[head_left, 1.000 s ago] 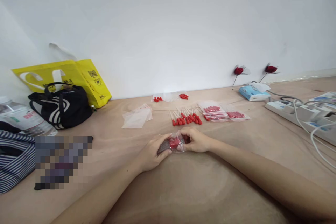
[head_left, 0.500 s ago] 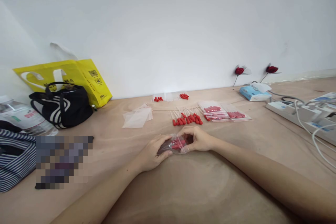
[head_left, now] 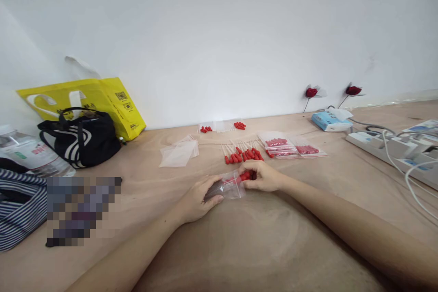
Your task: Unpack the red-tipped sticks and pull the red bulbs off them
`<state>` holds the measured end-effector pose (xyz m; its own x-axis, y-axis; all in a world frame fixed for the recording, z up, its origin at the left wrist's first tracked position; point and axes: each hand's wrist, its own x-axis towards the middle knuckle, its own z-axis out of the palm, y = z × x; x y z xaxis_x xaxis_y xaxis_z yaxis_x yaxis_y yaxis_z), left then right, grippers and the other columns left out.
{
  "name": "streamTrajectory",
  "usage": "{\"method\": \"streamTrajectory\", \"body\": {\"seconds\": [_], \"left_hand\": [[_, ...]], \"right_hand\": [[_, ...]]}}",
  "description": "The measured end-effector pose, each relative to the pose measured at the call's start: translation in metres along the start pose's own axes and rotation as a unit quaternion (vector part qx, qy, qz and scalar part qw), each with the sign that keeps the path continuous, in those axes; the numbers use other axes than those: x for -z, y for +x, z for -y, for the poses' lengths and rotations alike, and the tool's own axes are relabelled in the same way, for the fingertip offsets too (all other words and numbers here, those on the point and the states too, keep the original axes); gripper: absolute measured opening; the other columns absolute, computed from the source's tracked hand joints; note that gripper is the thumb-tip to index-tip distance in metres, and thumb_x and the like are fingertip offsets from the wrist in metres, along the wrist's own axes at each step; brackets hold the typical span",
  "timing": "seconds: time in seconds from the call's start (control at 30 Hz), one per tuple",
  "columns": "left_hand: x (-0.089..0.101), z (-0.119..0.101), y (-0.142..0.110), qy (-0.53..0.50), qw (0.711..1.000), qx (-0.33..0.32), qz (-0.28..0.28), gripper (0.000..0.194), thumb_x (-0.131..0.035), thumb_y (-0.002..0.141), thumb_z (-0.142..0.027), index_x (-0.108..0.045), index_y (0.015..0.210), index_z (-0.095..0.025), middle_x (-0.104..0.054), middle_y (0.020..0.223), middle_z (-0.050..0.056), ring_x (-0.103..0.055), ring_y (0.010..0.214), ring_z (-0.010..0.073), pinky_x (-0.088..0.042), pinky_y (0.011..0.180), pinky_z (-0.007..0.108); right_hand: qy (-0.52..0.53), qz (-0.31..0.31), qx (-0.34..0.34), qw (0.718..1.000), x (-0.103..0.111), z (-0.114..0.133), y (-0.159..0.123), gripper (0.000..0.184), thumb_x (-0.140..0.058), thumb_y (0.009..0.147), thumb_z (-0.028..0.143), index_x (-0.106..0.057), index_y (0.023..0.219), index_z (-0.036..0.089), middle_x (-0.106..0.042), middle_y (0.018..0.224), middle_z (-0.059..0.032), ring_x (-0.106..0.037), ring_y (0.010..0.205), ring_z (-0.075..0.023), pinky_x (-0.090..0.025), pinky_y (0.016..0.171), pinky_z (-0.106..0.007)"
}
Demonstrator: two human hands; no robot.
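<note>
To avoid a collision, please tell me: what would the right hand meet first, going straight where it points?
Most likely the bag in the left hand; depth leaves unclear whether the right hand touches it.

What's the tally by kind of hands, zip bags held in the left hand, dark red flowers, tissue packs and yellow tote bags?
Left hand and right hand: 2
Held zip bag: 1
Dark red flowers: 2
Tissue pack: 1
Yellow tote bag: 1
Total: 7

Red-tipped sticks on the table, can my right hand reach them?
Probably: the sticks lie just beyond your right hand, nothing between, though it holds red pieces by the clear bag.
</note>
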<state>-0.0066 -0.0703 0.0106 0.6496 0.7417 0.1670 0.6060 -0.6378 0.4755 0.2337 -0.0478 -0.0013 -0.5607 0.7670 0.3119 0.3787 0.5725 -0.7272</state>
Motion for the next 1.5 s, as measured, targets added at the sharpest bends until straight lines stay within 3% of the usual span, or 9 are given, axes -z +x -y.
{"method": "streamTrajectory", "body": {"seconds": [0.27,0.47,0.67,0.83,0.93,1.0,1.07,1.17,1.5], "left_hand": [[0.001,0.006,-0.003,-0.003,1.000,-0.004,0.000,0.043,-0.049,0.080,-0.035,-0.041,0.120,-0.022,-0.051,0.120,0.007,-0.049,0.107,0.0204,-0.039,0.091,0.037],[0.003,0.011,-0.005,0.005,1.000,0.005,0.006,0.046,-0.049,0.079,-0.036,-0.039,0.122,-0.022,-0.050,0.122,0.007,-0.048,0.109,0.0208,-0.038,0.092,0.038],[0.016,0.011,-0.005,0.005,0.999,-0.020,0.043,0.050,-0.055,0.075,-0.035,-0.041,0.121,-0.022,-0.048,0.125,0.007,-0.045,0.112,0.0218,-0.036,0.094,0.040],[0.024,0.012,-0.002,-0.036,0.997,-0.019,0.061,0.051,-0.060,0.070,-0.039,-0.048,0.117,-0.023,-0.048,0.125,0.006,-0.043,0.115,0.0230,-0.033,0.097,0.039],[0.021,0.014,0.016,-0.119,0.990,0.064,-0.038,0.032,-0.057,0.073,-0.038,-0.060,0.099,-0.019,-0.058,0.111,0.007,-0.052,0.104,0.0216,-0.039,0.093,0.037],[0.017,0.019,0.035,-0.231,0.952,0.166,-0.113,0.024,-0.059,0.072,-0.034,-0.063,0.087,-0.016,-0.065,0.091,0.006,-0.058,0.087,0.0190,-0.044,0.086,0.036],[0.014,0.026,0.055,-0.376,0.870,0.278,-0.156,0.016,-0.065,0.068,-0.026,-0.063,0.079,-0.014,-0.065,0.075,0.004,-0.061,0.071,0.0154,-0.048,0.079,0.034],[0.011,0.038,0.079,-0.431,0.829,0.310,-0.173,0.008,-0.062,0.071,-0.020,-0.059,0.069,-0.012,-0.062,0.067,0.003,-0.060,0.060,0.0106,-0.050,0.074,0.029],[-0.002,0.065,0.101,-0.438,0.837,0.264,-0.195,0.017,-0.067,0.064,-0.017,-0.060,0.079,-0.011,-0.065,0.070,0.004,-0.062,0.070,0.0146,-0.049,0.075,0.031]], "right_hand": [[0.317,-0.065,-0.128,0.937,0.008,-0.020,-0.004,0.029,-0.073,0.055,0.025,-0.056,0.076,0.015,-0.062,0.070,0.0014,-0.056,0.061,-0.0082,-0.044,0.062,-0.024],[0.305,-0.071,-0.142,0.939,0.036,-0.018,-0.001,0.026,-0.073,0.053,0.022,-0.059,0.074,0.015,-0.063,0.061,0.0020,-0.054,0.051,-0.0080,-0.044,0.052,-0.023],[0.265,-0.156,-0.166,0.937,0.065,-0.022,-0.001,0.024,-0.072,0.055,0.025,-0.058,0.072,0.015,-0.061,0.057,0.0018,-0.053,0.047,-0.0082,-0.039,0.043,-0.020],[0.212,-0.281,-0.101,0.931,0.041,-0.017,0.017,0.027,-0.070,0.056,0.029,-0.056,0.076,0.016,-0.062,0.066,0.0002,-0.057,0.057,-0.0122,-0.046,0.053,-0.025],[0.135,-0.328,-0.056,0.933,0.015,-0.014,0.036,0.023,-0.065,0.061,0.026,-0.056,0.080,0.017,-0.062,0.072,-0.0018,-0.059,0.065,-0.0139,-0.048,0.062,-0.027],[0.045,-0.335,-0.021,0.941,-0.002,-0.012,0.050,0.015,-0.059,0.066,0.023,-0.055,0.079,0.018,-0.061,0.074,-0.0022,-0.058,0.067,-0.0138,-0.048,0.063,-0.027],[-0.067,-0.314,0.005,0.947,-0.014,-0.011,0.062,0.010,-0.055,0.068,0.019,-0.056,0.078,0.019,-0.059,0.077,-0.0027,-0.057,0.070,-0.0138,-0.046,0.065,-0.026],[-0.188,-0.270,0.022,0.944,-0.027,-0.011,0.075,0.009,-0.050,0.071,0.015,-0.056,0.077,0.019,-0.057,0.084,-0.0046,-0.055,0.076,-0.0146,-0.043,0.067,-0.025],[-0.236,-0.164,0.009,0.958,-0.034,-0.014,0.077,0.020,-0.061,0.070,0.033,-0.060,0.082,0.016,-0.056,0.080,-0.0047,-0.053,0.071,-0.0145,-0.040,0.064,-0.025]]}}
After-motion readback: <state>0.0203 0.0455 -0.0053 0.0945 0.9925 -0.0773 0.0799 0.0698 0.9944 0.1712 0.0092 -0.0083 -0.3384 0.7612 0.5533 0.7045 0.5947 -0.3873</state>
